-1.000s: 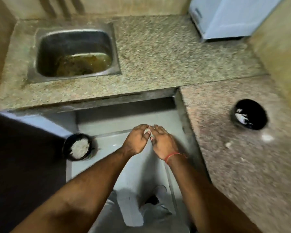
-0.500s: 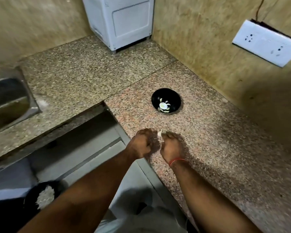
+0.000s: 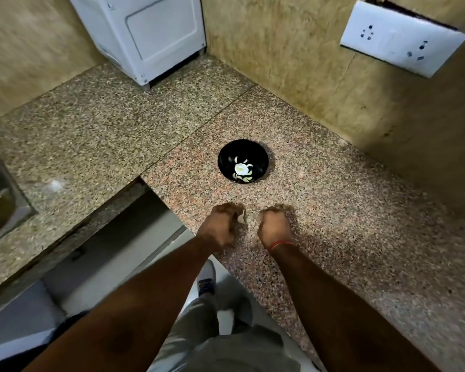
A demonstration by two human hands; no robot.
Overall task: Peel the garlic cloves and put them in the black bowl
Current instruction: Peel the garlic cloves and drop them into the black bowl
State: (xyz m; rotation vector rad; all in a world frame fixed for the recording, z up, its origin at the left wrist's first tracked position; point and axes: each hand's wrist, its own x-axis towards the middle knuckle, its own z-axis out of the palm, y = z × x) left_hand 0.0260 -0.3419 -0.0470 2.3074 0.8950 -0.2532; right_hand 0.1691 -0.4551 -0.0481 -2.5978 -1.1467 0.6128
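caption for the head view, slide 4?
Left hand pinches a garlic clove beside curled right hand, short of the black bowl.

Both hands hover over the speckled pinkish granite counter, fingers curled under. The left hand pinches a small pale garlic clove at its fingertips; the right hand, with a red thread at the wrist, sits just beside it, apart from the clove (what it holds, if anything, is hidden). Beyond the hands stands the round black bowl holding pale peeled cloves. Farther beyond, a white appliance; beyond the right hand, a white wall socket plate.
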